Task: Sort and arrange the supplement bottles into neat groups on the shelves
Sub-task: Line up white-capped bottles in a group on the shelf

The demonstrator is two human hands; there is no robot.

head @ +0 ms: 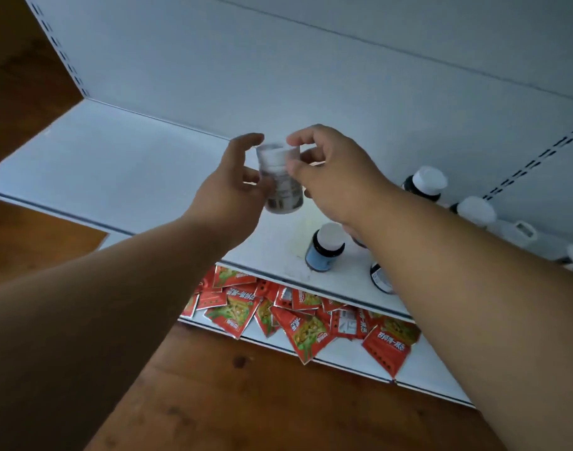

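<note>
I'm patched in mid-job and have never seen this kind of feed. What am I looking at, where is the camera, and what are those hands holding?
No machine here: a person works with bare hands, filmed by one wide-angle camera on their head, looking forward and down. The left hand and right hand both grip a blurred white-capped bottle with a grey label, held above the white metal shelf. On that shelf stand a white-capped bottle with a blue label and more white-capped dark bottles further right. The lower shelf holds a loose pile of red snack sachets. Below is brown wooden floor.
</note>
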